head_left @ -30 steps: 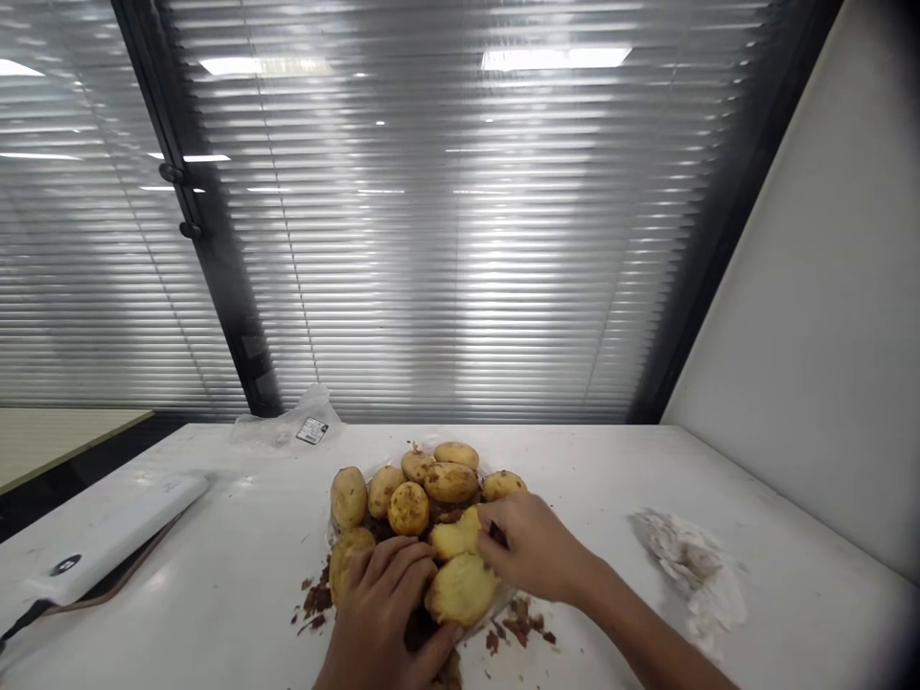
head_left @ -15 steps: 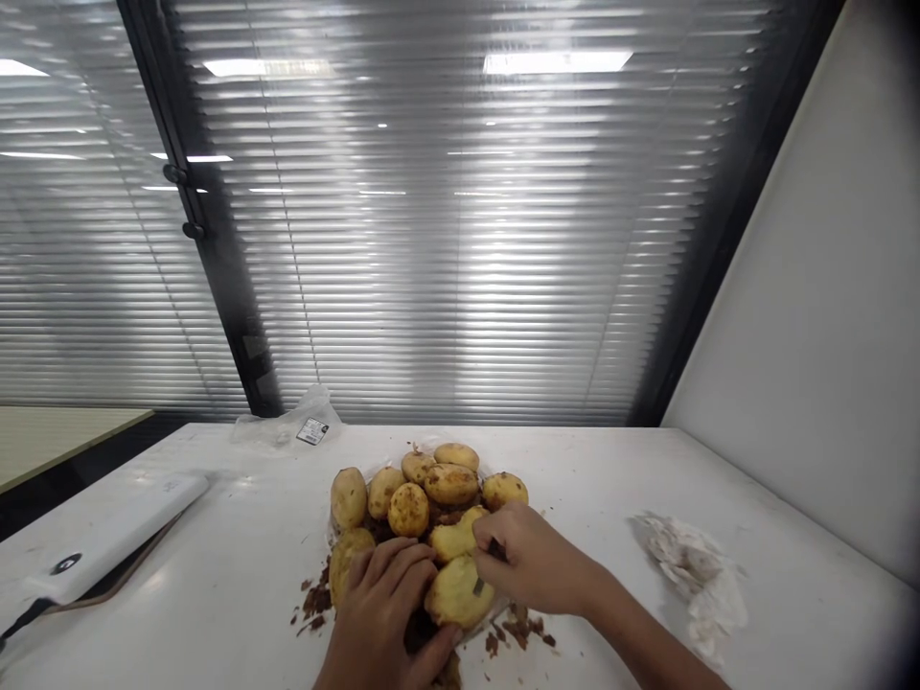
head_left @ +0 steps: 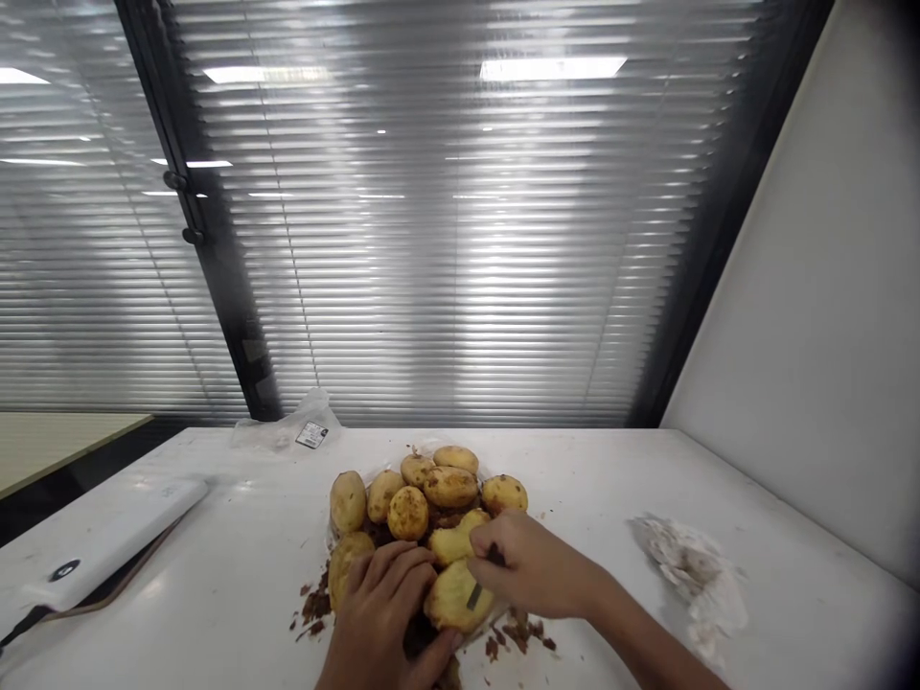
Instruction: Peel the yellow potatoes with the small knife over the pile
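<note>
My left hand [head_left: 384, 613] is wrapped around the left side of a largely peeled yellow potato [head_left: 449, 599], thumb along its lower edge. In my right hand [head_left: 536, 567], closed in a pinch, is a small flat dark blade [head_left: 474, 596]; its exposed end lies against the potato's upper right face, and its handle is hidden by the fingers. Just behind sits another pale, peeled potato [head_left: 456, 539] with an uneven surface. Several brown-spotted potatoes [head_left: 451, 487] are heaped beyond it on clear plastic.
Brown peel scraps [head_left: 523, 631] are scattered around the pile on the white table [head_left: 589, 489]. Crumpled, stained tissue [head_left: 694, 565] lies to the right. A long white device [head_left: 122, 541] with a cord is at left, and a clear plastic bag [head_left: 277, 431] with a label lies behind.
The blade in my right hand has shifted slightly left and down across the potato and now shows more of its length, at a slant. My left hand keeps its hold.
</note>
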Demonstrator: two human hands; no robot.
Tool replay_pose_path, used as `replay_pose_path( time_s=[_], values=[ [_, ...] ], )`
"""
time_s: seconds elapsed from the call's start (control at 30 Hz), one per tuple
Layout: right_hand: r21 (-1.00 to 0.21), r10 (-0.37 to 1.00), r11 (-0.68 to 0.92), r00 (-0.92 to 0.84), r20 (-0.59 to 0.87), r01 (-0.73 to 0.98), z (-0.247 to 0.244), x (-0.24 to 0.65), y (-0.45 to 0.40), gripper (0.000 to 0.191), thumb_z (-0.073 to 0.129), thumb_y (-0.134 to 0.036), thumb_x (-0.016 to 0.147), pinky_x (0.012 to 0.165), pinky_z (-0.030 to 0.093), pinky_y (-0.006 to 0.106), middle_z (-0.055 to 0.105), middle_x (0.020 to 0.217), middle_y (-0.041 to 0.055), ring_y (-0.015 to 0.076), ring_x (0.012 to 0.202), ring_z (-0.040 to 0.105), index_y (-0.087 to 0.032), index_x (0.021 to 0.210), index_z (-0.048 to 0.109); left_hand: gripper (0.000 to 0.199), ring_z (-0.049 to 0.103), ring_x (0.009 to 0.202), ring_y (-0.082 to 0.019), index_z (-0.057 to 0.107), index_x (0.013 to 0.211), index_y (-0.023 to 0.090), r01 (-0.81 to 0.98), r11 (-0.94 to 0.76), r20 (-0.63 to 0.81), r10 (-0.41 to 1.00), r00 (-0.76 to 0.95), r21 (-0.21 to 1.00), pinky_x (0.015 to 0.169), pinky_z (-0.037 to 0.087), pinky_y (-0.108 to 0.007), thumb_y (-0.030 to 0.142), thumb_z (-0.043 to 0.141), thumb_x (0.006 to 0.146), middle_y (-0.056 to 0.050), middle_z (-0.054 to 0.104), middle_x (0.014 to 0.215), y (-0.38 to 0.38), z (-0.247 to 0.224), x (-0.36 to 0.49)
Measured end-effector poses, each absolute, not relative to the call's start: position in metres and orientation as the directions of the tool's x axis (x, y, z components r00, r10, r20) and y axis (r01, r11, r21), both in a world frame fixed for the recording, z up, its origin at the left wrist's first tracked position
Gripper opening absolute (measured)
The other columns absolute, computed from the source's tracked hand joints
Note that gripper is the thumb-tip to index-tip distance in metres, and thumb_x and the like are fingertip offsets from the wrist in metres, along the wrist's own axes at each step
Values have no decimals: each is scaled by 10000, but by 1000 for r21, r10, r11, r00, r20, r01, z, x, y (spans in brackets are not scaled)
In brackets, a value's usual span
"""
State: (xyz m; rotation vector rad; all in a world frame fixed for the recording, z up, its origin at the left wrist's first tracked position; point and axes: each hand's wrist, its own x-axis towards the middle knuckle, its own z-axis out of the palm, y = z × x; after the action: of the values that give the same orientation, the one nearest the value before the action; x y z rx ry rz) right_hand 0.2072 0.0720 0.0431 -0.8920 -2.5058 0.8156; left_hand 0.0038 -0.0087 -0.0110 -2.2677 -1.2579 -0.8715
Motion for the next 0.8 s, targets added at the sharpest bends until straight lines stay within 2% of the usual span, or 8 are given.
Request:
replay_pose_path(
  time_s=[0.13, 0.2, 0.3, 0.37, 0.5, 0.57, 0.67, 0.8],
  values=[
    [-512, 740, 624, -657, 144, 590, 43, 209, 72, 313, 516, -96, 722, 487, 169, 265, 269, 483, -73, 79, 478, 246, -179, 535, 278, 366, 606, 979, -237, 570, 1031, 209, 861, -506, 677, 618, 400, -47, 814, 446, -356, 335, 706, 716, -33, 694, 1057, -9, -12, 4],
    [-549, 750, 604, -645, 147, 577, 46, 212, 72, 326, 503, -119, 766, 489, 184, 257, 290, 503, -70, 80, 490, 266, -183, 549, 268, 364, 605, 983, -239, 568, 1034, 212, 863, -504, 672, 623, 400, -46, 815, 446, -359, 338, 704, 721, -31, 694, 1059, -9, -13, 4],
    [-641, 684, 601, -723, 103, 477, 49, 212, 71, 340, 490, -130, 797, 482, 202, 244, 276, 515, -72, 75, 492, 281, -186, 565, 247, 389, 603, 990, -239, 564, 1043, 207, 861, -506, 673, 620, 403, -49, 818, 450, -361, 344, 715, 712, -32, 692, 1061, -8, -14, 3],
    [-628, 664, 614, -743, 82, 479, 48, 211, 71, 329, 500, -112, 775, 480, 198, 247, 270, 501, -73, 76, 486, 277, -183, 555, 267, 403, 602, 989, -237, 563, 1042, 205, 860, -508, 678, 615, 403, -50, 818, 452, -359, 345, 724, 700, -33, 691, 1059, -8, -14, 3],
    [-523, 768, 588, -629, 122, 617, 46, 211, 73, 331, 515, -99, 754, 497, 185, 265, 288, 494, -69, 85, 497, 274, -180, 535, 281, 395, 601, 981, -230, 559, 1034, 203, 859, -510, 678, 615, 404, -49, 814, 452, -353, 330, 727, 699, -28, 692, 1056, -9, -12, 4],
    [-573, 762, 577, -635, 124, 581, 48, 212, 73, 350, 500, -115, 786, 496, 189, 263, 280, 513, -68, 85, 502, 273, -186, 548, 253, 386, 600, 983, -229, 559, 1031, 202, 858, -511, 676, 614, 408, -54, 814, 451, -353, 332, 723, 706, -27, 693, 1054, -9, -12, 4],
    [-687, 673, 570, -736, 75, 450, 51, 212, 70, 347, 486, -118, 802, 479, 194, 255, 251, 525, -73, 81, 492, 255, -191, 564, 245, 371, 601, 985, -230, 562, 1027, 201, 856, -513, 676, 609, 415, -64, 811, 451, -353, 339, 715, 719, -29, 695, 1045, -9, -12, 4],
    [-628, 700, 575, -713, 45, 524, 51, 212, 70, 345, 511, -89, 752, 479, 180, 265, 247, 503, -71, 81, 487, 257, -184, 540, 257, 371, 602, 985, -229, 563, 1027, 202, 856, -514, 671, 615, 413, -56, 812, 451, -351, 334, 714, 715, -31, 693, 1046, -9, -11, 3]
  ],
)
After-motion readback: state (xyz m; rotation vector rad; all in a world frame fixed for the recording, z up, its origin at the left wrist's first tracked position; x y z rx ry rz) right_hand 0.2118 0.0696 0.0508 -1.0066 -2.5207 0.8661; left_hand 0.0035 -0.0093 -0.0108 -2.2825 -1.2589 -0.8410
